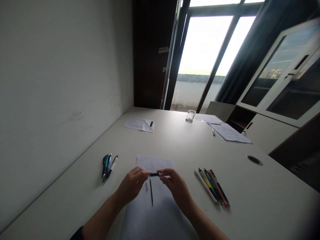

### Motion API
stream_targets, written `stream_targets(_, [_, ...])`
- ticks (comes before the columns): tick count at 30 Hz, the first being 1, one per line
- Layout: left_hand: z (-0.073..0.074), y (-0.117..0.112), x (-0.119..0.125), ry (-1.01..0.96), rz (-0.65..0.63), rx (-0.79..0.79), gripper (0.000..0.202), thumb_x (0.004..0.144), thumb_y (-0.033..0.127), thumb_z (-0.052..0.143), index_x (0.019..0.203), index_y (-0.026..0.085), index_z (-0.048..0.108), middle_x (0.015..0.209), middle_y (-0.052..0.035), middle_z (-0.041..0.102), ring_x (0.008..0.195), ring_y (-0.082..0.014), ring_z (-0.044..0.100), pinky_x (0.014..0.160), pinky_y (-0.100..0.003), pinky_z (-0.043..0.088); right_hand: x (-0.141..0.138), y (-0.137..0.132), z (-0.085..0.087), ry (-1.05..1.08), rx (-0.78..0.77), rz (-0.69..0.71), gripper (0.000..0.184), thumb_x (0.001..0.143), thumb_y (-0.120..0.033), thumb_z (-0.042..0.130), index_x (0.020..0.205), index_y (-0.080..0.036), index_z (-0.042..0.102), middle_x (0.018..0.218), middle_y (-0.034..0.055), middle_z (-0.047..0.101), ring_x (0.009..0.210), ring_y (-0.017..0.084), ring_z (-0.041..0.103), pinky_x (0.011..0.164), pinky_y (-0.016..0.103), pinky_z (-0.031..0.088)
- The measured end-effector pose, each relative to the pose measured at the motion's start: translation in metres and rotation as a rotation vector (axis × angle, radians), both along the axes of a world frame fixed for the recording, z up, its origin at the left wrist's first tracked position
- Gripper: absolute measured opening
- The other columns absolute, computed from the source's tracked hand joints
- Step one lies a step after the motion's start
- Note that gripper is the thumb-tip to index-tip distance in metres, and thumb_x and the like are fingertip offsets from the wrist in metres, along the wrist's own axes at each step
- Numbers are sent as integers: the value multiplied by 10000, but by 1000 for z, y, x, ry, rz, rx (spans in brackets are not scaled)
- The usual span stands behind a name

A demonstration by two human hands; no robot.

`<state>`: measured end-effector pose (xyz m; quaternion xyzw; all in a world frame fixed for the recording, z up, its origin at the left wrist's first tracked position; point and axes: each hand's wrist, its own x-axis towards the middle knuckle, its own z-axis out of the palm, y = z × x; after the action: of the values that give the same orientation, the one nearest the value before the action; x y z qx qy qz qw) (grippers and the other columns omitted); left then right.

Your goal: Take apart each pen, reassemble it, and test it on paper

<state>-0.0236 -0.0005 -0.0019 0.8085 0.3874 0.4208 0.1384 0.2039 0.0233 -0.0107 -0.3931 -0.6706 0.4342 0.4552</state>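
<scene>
Between my two hands is a short dark pen barrel (154, 174), held level above a sheet of paper. My left hand (133, 185) pinches one end of it with thumb and fingers. At the other end, the fingertips of my right hand (175, 186) are closed on it. Below them on the paper (160, 193) lies a thin dark pen refill (151, 192), pointing towards me. A small thin piece, perhaps a spring (146, 187), rests just left of the refill.
Several pens (108, 168) lie on the left of the white table (175, 143), and several more pens (212, 188) on the right. Farther back are a paper sheet (137, 124), a clear glass (190, 116), more papers (230, 131) with a pen (213, 131), and a round cable hole (254, 160).
</scene>
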Motion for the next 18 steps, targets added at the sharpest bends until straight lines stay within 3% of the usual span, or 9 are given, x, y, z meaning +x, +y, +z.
stream_targets(6, [0, 0, -1, -46, 19, -15, 217, 988, 178, 479, 1153, 219, 612, 985, -72, 678, 892, -186, 641, 768, -325, 558, 2, -1, 7, -219, 197, 19, 137, 939, -325, 583, 951, -227, 677, 951, 57, 669, 802, 179, 632, 703, 292, 529])
stream_targets(12, [-3, 1, -1, -50, 41, -49, 248, 968, 133, 493, 1164, 228, 610, 1003, -65, 678, 927, -192, 635, 804, -334, 547, 0, -8, 7, -636, 488, 191, 214, 923, -163, 613, 1042, -304, 721, 989, 47, 638, 942, 212, 571, 822, 334, 488])
stream_targets(18, [-4, 1, -2, -60, 72, -81, 285, 951, 96, 496, 1169, 237, 615, 1002, -57, 679, 920, -189, 629, 794, -318, 532, -2, -14, 4, -862, 584, 293, 186, 885, -215, 695, 1032, -328, 709, 1011, 20, 618, 956, 203, 539, 800, 305, 449])
